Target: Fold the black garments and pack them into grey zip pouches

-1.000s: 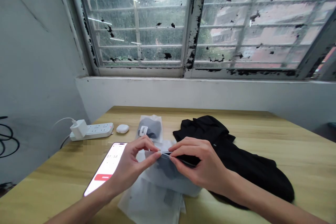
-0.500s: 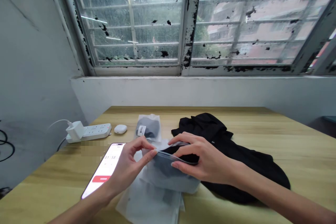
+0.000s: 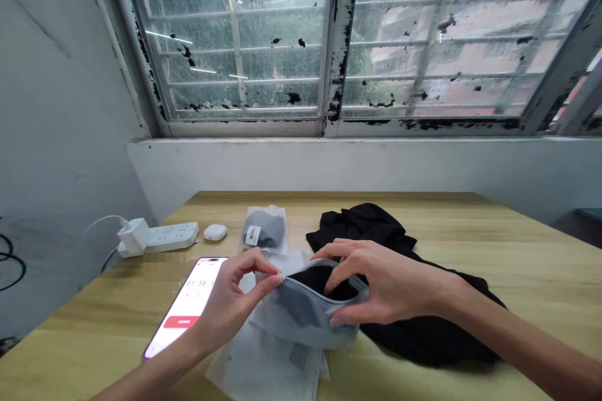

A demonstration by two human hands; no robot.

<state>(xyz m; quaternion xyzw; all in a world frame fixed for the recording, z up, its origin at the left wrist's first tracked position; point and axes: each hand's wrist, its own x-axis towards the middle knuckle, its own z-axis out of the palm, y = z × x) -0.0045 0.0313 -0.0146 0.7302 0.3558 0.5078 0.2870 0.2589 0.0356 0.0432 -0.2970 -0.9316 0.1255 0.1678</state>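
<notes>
A frosted plastic zip bag (image 3: 305, 316) with black cloth (image 3: 316, 277) inside is in front of me, its mouth gaping. My left hand (image 3: 244, 291) pinches the left corner of its zip edge between thumb and fingers. At the right end, my right hand (image 3: 376, 282) has fingers dipped into the mouth and the thumb against the outer front wall. Those fingertips are partly hidden inside. Flat frosted bags (image 3: 268, 369) lie beneath it. Beside my right hand, a black garment (image 3: 423, 338) is spread on the table, partly covered by my forearm.
Behind the bag lies a packed frosted pouch (image 3: 266, 229) with a barcode label. A phone (image 3: 188, 301) showing a timer is by my left forearm. Farther left are a white earbud case (image 3: 215, 232) and a power strip (image 3: 174, 236) with a plugged-in charger. The wooden table (image 3: 531, 263) meets a windowed wall.
The bag's mouth has widened. My right fingers have moved right and down into it, and the thumb has slid along the front wall. My left hand keeps its pinch.
</notes>
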